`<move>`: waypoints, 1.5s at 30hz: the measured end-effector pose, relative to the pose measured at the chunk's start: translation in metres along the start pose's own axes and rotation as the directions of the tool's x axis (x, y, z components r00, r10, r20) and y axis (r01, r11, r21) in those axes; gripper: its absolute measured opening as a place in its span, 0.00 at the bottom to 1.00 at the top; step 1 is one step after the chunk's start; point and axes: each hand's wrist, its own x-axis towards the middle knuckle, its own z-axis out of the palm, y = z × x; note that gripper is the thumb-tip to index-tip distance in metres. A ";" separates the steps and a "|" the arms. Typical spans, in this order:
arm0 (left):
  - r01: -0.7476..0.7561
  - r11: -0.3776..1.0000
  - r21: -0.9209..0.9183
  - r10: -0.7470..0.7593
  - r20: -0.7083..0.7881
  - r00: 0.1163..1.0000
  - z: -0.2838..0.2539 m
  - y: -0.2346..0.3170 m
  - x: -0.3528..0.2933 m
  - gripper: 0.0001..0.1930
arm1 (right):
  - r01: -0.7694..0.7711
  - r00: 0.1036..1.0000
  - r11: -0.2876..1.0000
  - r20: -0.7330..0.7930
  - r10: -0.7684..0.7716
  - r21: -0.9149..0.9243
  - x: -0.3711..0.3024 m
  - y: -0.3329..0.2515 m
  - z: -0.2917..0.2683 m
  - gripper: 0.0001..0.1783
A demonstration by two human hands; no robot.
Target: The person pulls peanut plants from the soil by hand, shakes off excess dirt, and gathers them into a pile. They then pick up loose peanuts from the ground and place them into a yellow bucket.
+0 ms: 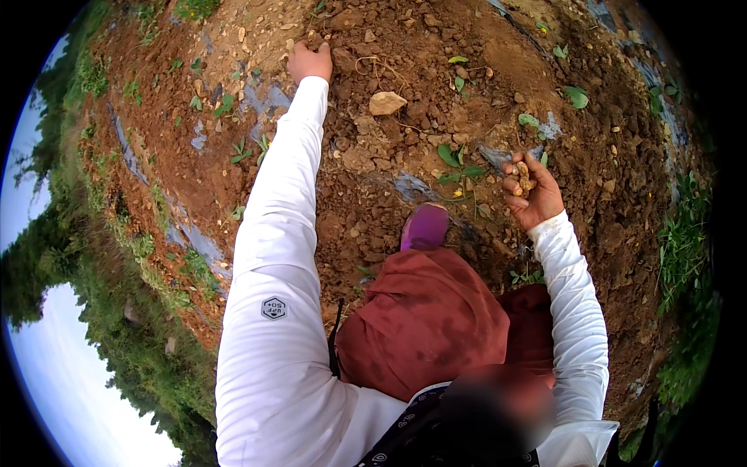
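My left hand [310, 64] is stretched far ahead to the soil at the upper left, its fingers curled down against the ground. Small pale lumps lie at its fingertips; whether it grips one of them I cannot make out. Nearer to me on the right, my right hand [535, 193] is turned palm up above the soil. Its fingers are bent round several unshelled peanuts [524, 180], tan and dusted with earth.
Reddish-brown clods [366, 202] cover the ground, with a pale stone [387, 103] between my hands. Torn grey plastic film [412, 187] and small green plants [450, 156] are scattered about. My purple shoe [426, 227] stands on the soil. Grass [685, 241] edges the right side.
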 end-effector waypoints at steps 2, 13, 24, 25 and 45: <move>0.291 0.949 -0.121 -0.220 0.409 0.886 0.017 -0.029 0.030 0.26 | 0.008 0.999 1.000 -0.032 -0.008 0.003 0.001 -0.001 -0.002 0.12; 0.230 0.901 -0.368 -0.212 0.090 0.973 0.019 -0.036 0.059 0.10 | 0.125 0.971 0.991 -0.201 -0.131 -0.040 -0.007 -0.009 -0.005 0.12; -0.052 0.991 -0.125 0.109 0.510 0.853 0.044 -0.024 0.106 0.11 | 0.103 0.963 0.990 -0.238 -0.123 -0.092 -0.004 -0.004 -0.006 0.13; -0.135 0.977 -0.166 0.202 0.501 0.842 0.050 -0.037 0.116 0.11 | 0.106 0.967 0.991 -0.222 -0.123 -0.084 -0.002 -0.005 -0.006 0.13; -0.665 0.726 0.177 0.557 0.415 0.719 0.005 0.010 0.054 0.17 | 0.142 0.982 0.984 -0.108 -0.154 -0.112 -0.007 -0.005 0.016 0.13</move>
